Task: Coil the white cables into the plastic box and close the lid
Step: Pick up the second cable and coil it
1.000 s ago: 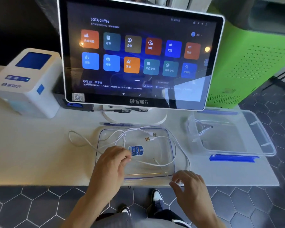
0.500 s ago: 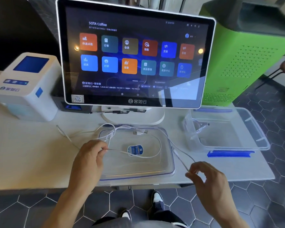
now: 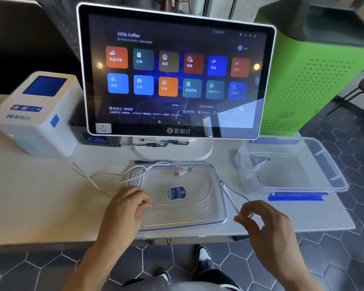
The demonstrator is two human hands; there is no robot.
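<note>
A clear flat lid (image 3: 224,206) with a blue seal and a blue sticker lies on the white table in front of me. Loose white cables (image 3: 210,185) loop over it, and an orange USB plug (image 3: 177,173) rests near its far edge. My left hand (image 3: 126,208) pinches one cable strand at the lid's left edge. At the lid's right side, my right hand (image 3: 267,227) pinches another strand, lifted off the table. The clear plastic box (image 3: 334,181) stands open to the right, with one coiled white cable (image 3: 254,162) inside at its left end.
A large touchscreen terminal (image 3: 177,76) on a white base stands just behind the lid. A white receipt printer (image 3: 38,114) sits at the back left. A green machine (image 3: 324,70) stands at the back right. The box's blue latch (image 3: 296,196) faces the table's front edge.
My left hand has moved from the lid's middle to its left edge, drawing a cable strand along. My right hand has shifted right and risen with its strand.
</note>
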